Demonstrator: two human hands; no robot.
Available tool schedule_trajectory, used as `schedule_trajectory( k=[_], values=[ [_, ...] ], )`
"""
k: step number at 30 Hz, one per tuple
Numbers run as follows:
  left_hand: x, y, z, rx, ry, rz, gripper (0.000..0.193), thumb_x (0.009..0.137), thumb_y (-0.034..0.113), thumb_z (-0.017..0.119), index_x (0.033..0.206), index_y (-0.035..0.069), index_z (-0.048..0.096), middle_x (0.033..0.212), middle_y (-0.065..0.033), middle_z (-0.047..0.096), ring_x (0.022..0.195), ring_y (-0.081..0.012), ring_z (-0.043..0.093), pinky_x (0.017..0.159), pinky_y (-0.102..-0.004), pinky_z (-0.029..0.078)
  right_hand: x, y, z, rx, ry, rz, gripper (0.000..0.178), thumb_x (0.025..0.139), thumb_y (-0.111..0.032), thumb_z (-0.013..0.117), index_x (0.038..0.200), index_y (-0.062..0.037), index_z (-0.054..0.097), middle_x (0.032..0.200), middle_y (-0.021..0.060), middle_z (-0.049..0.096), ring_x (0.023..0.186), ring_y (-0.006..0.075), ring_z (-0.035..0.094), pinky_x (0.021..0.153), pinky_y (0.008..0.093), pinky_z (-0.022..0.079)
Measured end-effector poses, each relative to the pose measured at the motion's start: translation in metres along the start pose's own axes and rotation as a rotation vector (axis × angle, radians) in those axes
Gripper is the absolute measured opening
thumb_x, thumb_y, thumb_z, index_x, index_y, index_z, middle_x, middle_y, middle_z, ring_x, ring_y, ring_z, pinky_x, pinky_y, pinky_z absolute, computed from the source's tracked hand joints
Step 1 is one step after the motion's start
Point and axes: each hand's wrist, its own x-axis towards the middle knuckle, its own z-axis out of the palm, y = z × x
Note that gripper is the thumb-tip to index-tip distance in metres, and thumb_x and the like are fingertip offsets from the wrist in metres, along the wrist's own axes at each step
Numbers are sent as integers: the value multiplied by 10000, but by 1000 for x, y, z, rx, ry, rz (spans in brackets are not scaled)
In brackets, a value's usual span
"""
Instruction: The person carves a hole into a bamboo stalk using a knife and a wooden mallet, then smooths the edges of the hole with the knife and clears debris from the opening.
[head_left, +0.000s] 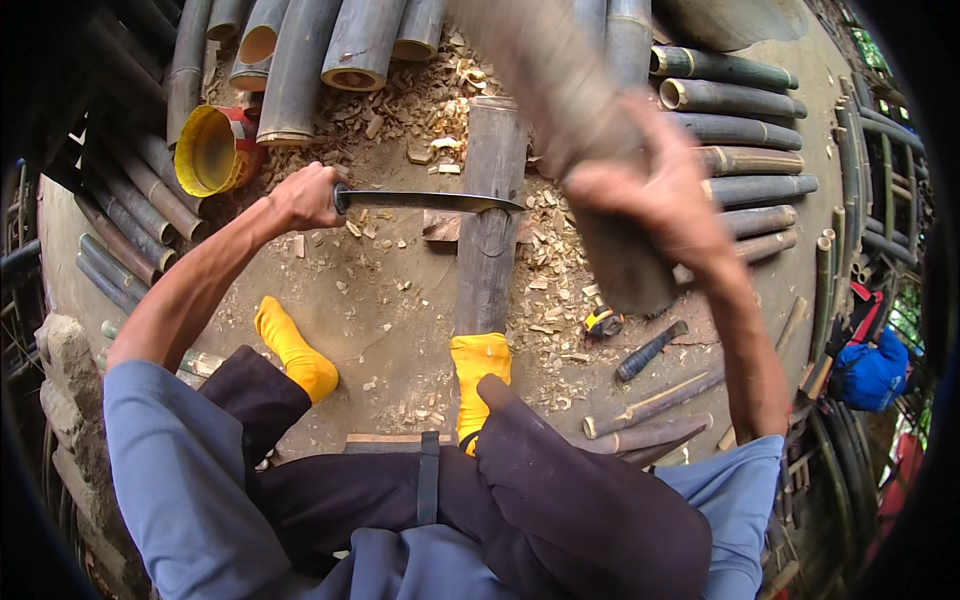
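The left hand [305, 197] clenches the handle of one knife [425, 201], blade laid across the end of one bamboo pole [488, 220] on the ground, apparently to split it. The right hand [655, 200] grips one wooden club [570, 120] raised over the blade. One yellow-socked foot [476, 375] pins the pole's near end; the other [293, 350] rests left of it

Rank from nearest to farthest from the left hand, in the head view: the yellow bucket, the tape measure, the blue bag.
From the left hand:
1. yellow bucket, just up and to its left, among the bamboo poles.
2. tape measure, on the ground right of the bamboo post.
3. blue bag, at the far right edge.
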Motion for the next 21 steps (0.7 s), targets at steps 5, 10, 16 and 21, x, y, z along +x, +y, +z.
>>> schedule_trajectory(
  k=[5,10,16,21],
  values=[
    [0,7,1,20,-61,-22,363,593,196,638,886,-17,661,696,-203,622,681,-352,622,663,-405,500,10,-34,-18,399,298,-219,566,848,-366,559,1229,41,464,1102,236,583,950,251,617,869,325,481],
    [7,11,4,20,-77,-15,331,597,198,639,858,-3,662,687,-197,622,655,-347,615,639,-404,500,-11,74,26,-74,-509,532,1038,596,-498,787,1339,60,327,1267,288,474,1177,354,485,994,391,387],
    [-11,1,11,12,-83,-67,371,589,220,643,876,-14,668,703,-189,632,664,-337,626,664,-400,506,-16,-1,6,-43,-34,12,873,665,-350,762,1302,94,362,1180,241,524,1096,297,524,971,370,403],
    [4,16,6,-4,-95,-59,380,591,220,639,880,-26,667,692,-203,626,666,-340,627,672,-395,514,-33,77,19,-8,455,-332,637,762,-295,655,1275,5,424,1024,185,609,966,255,598,899,359,463]
  ],
)
